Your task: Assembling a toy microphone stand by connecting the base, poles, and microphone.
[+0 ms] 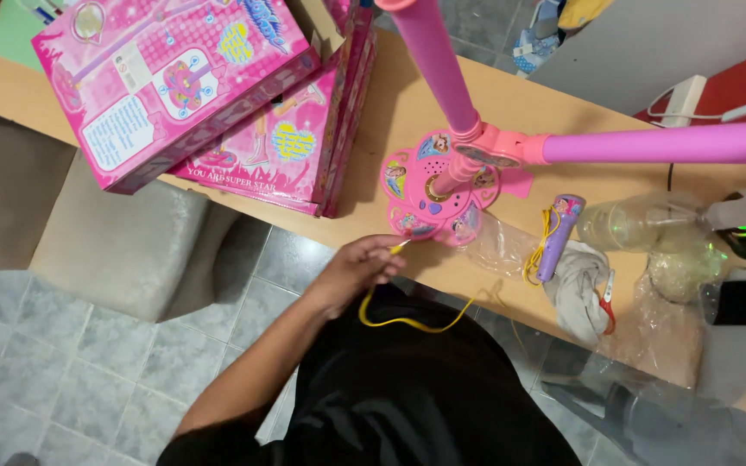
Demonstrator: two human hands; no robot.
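1. Head view: left hand (351, 272) pinched shut on yellow cable (407, 321) plug, tip aimed up-right.
2. Pink toy base (432, 192) just beyond fingertips, on surface (407, 103).
3. Right hand apparently out of view.

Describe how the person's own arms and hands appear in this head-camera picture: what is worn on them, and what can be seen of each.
Only one hand shows, with its forearm bare: no glove, watch, ring or bracelet visible. By its side of the body it looks like the left. A black garment covers the torso and upper arm. The other hand is out of view.
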